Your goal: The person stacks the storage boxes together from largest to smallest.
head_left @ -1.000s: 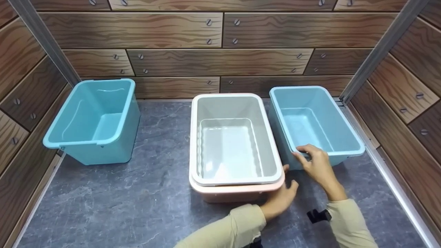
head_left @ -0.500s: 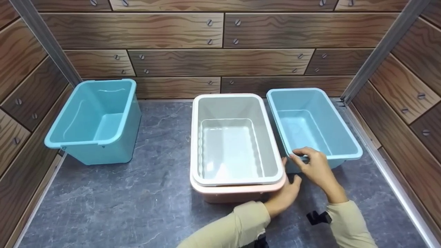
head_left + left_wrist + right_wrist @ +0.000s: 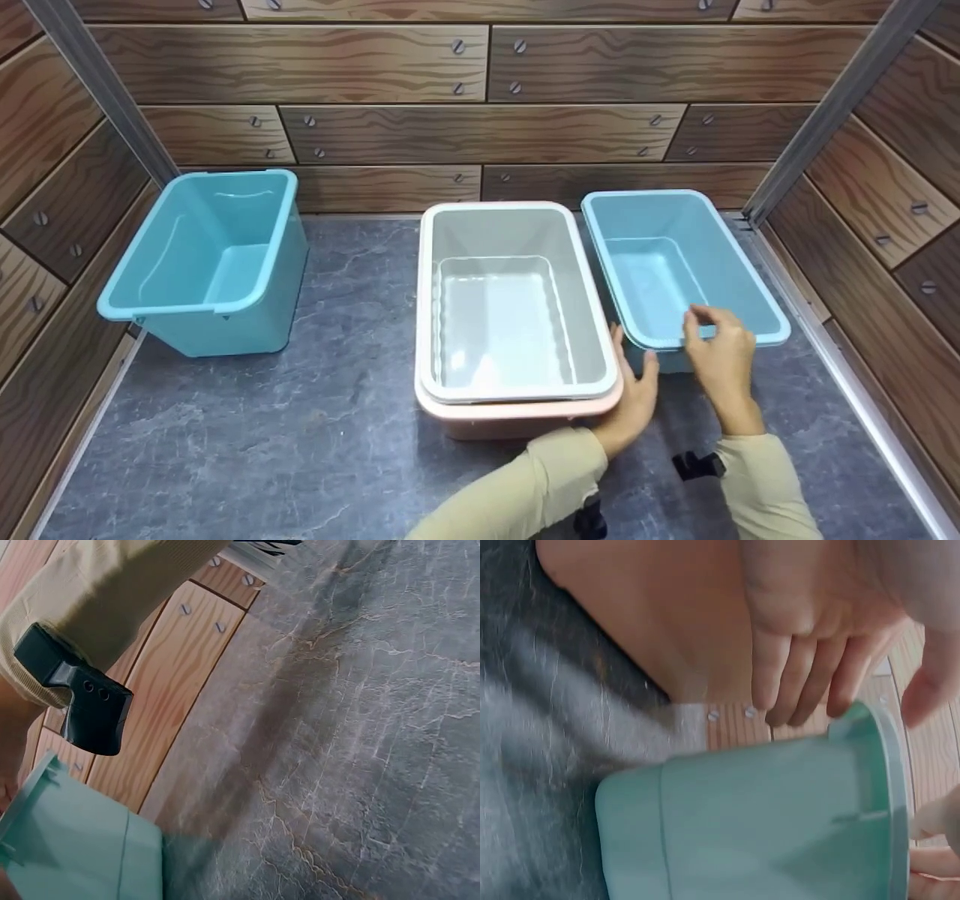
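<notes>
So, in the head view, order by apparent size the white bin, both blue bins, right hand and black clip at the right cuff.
1. White bin
2. Left-side blue bin and right-side blue bin: too alike to rank
3. Right hand
4. Black clip

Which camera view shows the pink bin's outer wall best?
The right wrist view: the pink bin shows its wall large and close, partly behind the left hand. The head view shows its rim and a strip of wall; the left wrist, none of it.
</notes>
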A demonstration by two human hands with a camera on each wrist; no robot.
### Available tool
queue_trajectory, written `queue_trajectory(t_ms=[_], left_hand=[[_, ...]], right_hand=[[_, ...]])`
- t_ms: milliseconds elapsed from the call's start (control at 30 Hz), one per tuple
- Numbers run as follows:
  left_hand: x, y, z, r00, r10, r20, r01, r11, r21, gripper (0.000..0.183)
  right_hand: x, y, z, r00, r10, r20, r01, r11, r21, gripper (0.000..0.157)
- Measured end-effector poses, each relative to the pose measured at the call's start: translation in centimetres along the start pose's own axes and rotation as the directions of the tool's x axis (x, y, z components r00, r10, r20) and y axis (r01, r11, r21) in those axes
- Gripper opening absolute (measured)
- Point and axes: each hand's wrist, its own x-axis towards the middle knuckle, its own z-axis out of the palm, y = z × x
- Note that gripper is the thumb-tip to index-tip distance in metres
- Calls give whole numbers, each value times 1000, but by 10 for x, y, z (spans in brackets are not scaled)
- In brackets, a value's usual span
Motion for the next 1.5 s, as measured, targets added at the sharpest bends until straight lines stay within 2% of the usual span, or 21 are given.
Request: queue_trajectory(t_ms=[133, 300, 433, 567, 733, 833, 933, 1133, 1200, 1333, 1500], left_hand=[[3, 0, 2, 1000, -13, -18, 13, 1000, -9, 49], [6, 4, 1, 998, -59, -12, 59, 998, -25, 51], [8, 7, 1, 997, -67, -37, 68, 997, 35, 51], [10, 10, 2, 997, -17, -79, 25, 994, 109, 50], [10, 10, 3, 995, -1, -98, 15, 990, 143, 48], [10, 10, 3, 996, -24, -82, 34, 992, 125, 49], [10, 10, 3, 997, -36, -70, 44, 993, 114, 50], [9, 12, 1, 997, -73, -36, 77, 991, 105, 52], [9, 12, 0, 996, -81, -32, 84, 991, 102, 52], [8, 12, 1, 996, -58, -62, 65, 991, 119, 52], [4, 11, 2, 995, -41, -92, 51, 993, 111, 50]], right_hand=[[7, 10, -8, 995, 94, -41, -94, 996, -4, 18], [14, 23, -20, 976, 217, -25, -216, 976, 16, 23], [16, 30, -25, 956, 293, -11, -292, 956, 24, 25], [19, 35, -27, 938, 337, -86, -335, 942, 29, 24], [22, 42, -27, 882, 408, -236, -405, 912, 64, 23], [23, 48, -27, 854, 441, -275, -434, 896, 90, 25], [21, 55, -27, 831, 491, -259, -485, 870, 95, 30], [18, 64, -25, 760, 627, -172, -620, 778, 98, 40], [18, 64, -24, 747, 647, -156, -640, 762, 99, 42], [19, 61, -23, 731, 669, -132, -652, 742, 152, 43], [16, 58, -21, 724, 677, -136, -651, 735, 190, 43]])
